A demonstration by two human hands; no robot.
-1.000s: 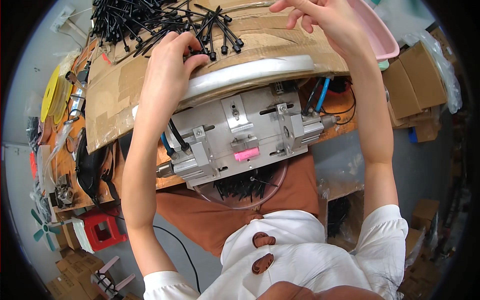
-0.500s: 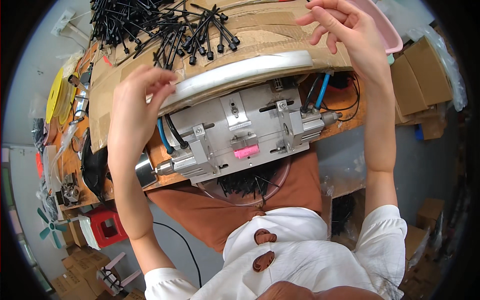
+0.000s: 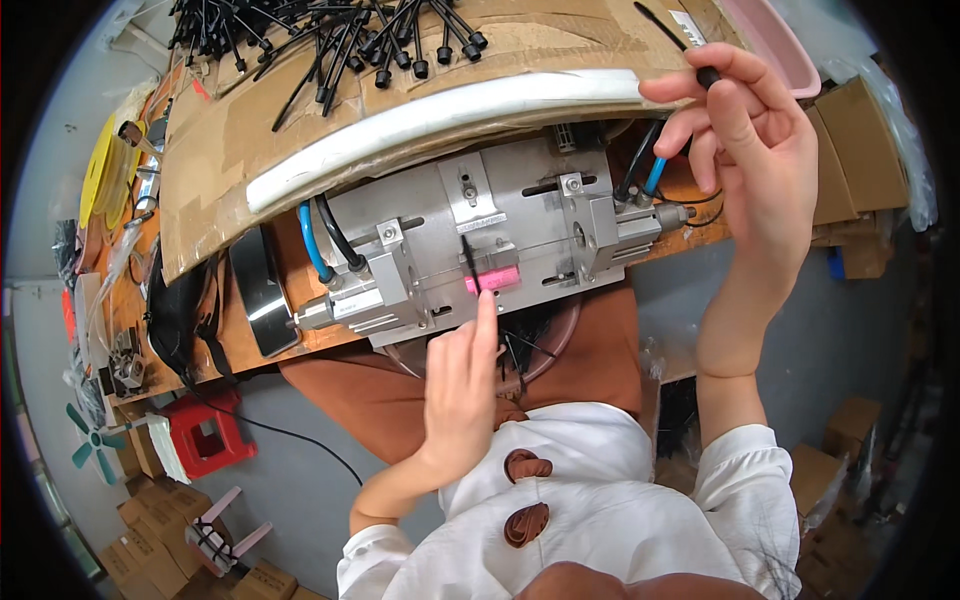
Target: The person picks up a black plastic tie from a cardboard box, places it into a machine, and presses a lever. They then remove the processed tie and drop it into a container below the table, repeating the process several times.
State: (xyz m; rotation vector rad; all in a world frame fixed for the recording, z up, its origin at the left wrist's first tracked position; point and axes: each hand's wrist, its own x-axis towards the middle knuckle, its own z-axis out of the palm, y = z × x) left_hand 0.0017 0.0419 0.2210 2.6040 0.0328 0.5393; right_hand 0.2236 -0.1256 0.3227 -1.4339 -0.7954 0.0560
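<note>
My left hand (image 3: 458, 395) is low in front of the metal fixture (image 3: 445, 260), its index finger stretched up to the pink block (image 3: 493, 280) at the fixture's middle. At that fingertip is the lower end of a thin black plastic rod (image 3: 470, 258), which crosses the block; my thumb is hidden. Raised at the right, my right hand (image 3: 765, 150) pinches a black plastic stem with a round cap (image 3: 707, 77) between thumb and index finger, its thin shaft pointing up and left. Its other fingers are loosely curled.
A pile of black capped stems (image 3: 330, 45) lies on the cardboard (image 3: 560, 50) behind a white padded strip (image 3: 440, 105). Blue tubes (image 3: 313, 240) run to the fixture. A phone (image 3: 265, 295) lies at left. A bowl of black pieces (image 3: 525, 350) sits below; a pink bin (image 3: 775, 45) stands far right.
My left hand has come from the cardboard's left edge down to the pink block, where a black rod now shows. My right hand has moved right and lower, with a capped stem now visible in it.
</note>
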